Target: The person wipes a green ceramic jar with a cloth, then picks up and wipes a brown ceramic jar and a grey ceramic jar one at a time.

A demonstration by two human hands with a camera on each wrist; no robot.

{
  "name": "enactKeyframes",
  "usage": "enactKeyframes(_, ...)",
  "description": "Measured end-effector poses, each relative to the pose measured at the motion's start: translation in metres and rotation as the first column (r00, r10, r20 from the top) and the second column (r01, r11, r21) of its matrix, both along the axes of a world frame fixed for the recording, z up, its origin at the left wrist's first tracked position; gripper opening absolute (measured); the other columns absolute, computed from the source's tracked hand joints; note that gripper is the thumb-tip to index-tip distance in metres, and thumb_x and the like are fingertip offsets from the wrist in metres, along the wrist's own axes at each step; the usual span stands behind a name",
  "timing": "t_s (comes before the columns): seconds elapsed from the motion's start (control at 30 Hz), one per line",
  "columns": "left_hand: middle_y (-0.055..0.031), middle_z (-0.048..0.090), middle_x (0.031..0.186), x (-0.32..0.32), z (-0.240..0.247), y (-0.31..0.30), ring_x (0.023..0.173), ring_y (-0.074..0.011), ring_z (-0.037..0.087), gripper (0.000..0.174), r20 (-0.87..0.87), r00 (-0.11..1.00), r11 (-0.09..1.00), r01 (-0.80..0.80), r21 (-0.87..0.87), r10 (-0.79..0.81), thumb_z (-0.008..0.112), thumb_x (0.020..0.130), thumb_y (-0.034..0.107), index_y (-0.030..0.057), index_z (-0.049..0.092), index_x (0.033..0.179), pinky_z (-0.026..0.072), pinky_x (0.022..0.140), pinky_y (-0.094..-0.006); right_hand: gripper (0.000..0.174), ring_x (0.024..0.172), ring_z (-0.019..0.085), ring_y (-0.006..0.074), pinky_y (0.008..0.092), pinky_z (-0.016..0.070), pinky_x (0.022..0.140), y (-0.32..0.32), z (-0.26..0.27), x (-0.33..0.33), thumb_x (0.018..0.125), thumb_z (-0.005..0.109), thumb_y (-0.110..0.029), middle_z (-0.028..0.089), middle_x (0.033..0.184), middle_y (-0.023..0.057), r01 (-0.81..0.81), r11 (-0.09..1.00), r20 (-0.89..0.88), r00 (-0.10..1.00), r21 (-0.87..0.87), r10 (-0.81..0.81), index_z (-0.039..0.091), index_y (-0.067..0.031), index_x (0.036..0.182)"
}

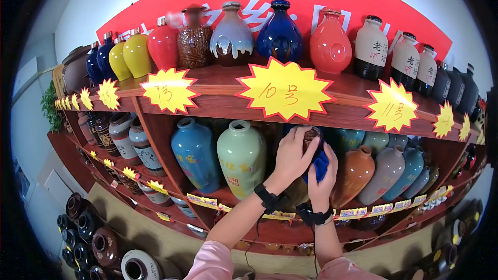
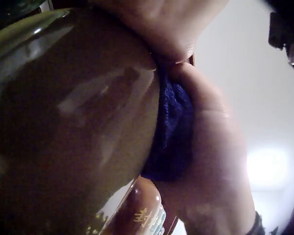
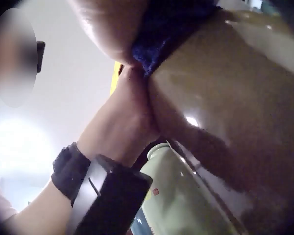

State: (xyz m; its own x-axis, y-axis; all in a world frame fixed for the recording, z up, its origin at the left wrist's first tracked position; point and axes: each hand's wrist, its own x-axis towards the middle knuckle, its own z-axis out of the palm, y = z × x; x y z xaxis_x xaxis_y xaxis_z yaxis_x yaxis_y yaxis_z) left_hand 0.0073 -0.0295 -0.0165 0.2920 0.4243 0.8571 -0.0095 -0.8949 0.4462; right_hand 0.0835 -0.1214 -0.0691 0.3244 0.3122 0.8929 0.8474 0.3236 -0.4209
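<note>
A glossy olive-brown jar (image 2: 73, 112) stands on the middle shelf, mostly behind both hands in the head view. My left hand (image 1: 293, 156) grips it by the upper part, fingers and thumb around the dark mouth (image 1: 311, 134). My right hand (image 1: 322, 179) holds a blue cloth (image 1: 320, 165) against the jar's side. From the right wrist, the cloth (image 3: 154, 44) shows pressed between that hand (image 3: 108, 27) and the curved glaze, with my left hand (image 3: 125, 115) touching the jar just below.
A pale green jar (image 1: 241, 158) and a blue jar (image 1: 194, 153) stand to the left, an orange-brown jar (image 1: 355, 176) and a grey one (image 1: 382, 176) to the right. The upper shelf's edge (image 1: 342, 108) overhangs, bearing star-shaped tags (image 1: 284, 91) and bottles. Dark jars (image 1: 105, 245) sit low at left.
</note>
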Motion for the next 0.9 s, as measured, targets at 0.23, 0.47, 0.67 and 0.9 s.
enactKeyframes(0.23, -0.0169, 0.061, 0.103, -0.001, 0.003, -0.003, 0.091, -0.0364, 0.062, 0.044, -0.019, 0.999, 0.999, -0.034, 0.037, 0.035, 0.07, 0.084, 0.032, 0.0026, 0.055, 0.113, 0.0478, 0.081, -0.0447, 0.052, 0.134, 0.037, 0.0267, 0.0385, 0.0259, 0.113, 0.005, -0.081, -0.015, 0.096, 0.047, -0.015, 0.037, 0.148, 0.0157, -0.142, 0.947, -0.614, 0.731, 0.289, 0.297, 0.034, 0.0029, 0.143)
enactKeyframes(0.47, -0.0173, 0.061, 0.104, 0.0, 0.002, -0.003, 0.093, -0.0358, 0.062, 0.042, -0.024, 0.999, 0.999, -0.044, 0.029, 0.045, 0.067, 0.087, 0.031, 0.0026, 0.054, 0.115, 0.0469, 0.082, -0.0449, 0.044, 0.111, 0.052, 0.0228, 0.0354, 0.04, 0.1, 0.019, -0.226, 0.016, 0.098, 0.046, -0.035, 0.055, 0.124, 0.01, -0.092, 0.985, -0.952, 0.26, 0.143, 0.163, 0.048, -0.0037, 0.13)
enactKeyframes(0.67, -0.0194, 0.063, 0.102, -0.001, 0.004, -0.012, 0.094, -0.0381, 0.062, 0.052, -0.044, 0.977, 0.978, -0.206, 0.009, 0.207, 0.072, 0.083, 0.036, -0.0011, 0.054, 0.115, 0.0466, 0.087, -0.045, 0.061, 0.121, 0.044, 0.026, 0.0343, 0.0324, 0.106, 0.009, -0.215, 0.016, 0.099, 0.043, -0.037, 0.045, 0.137, 0.0159, -0.245, 0.952, -0.933, 0.262, 0.183, 0.246, 0.036, 0.0068, 0.141)
enactKeyframes(0.9, -0.0208, 0.066, 0.099, 0.003, -0.003, -0.007, 0.097, -0.0379, 0.062, 0.068, -0.11, 0.965, 0.963, -0.248, -0.107, 0.237, 0.078, 0.073, 0.047, -0.0046, 0.056, 0.111, 0.0404, 0.098, -0.0487, 0.055, 0.121, 0.046, 0.0265, 0.0351, 0.0343, 0.106, 0.009, -0.213, 0.016, 0.1, 0.041, -0.033, 0.046, 0.136, 0.0164, -0.223, 0.963, -0.936, 0.28, 0.153, 0.214, 0.041, 0.007, 0.137)
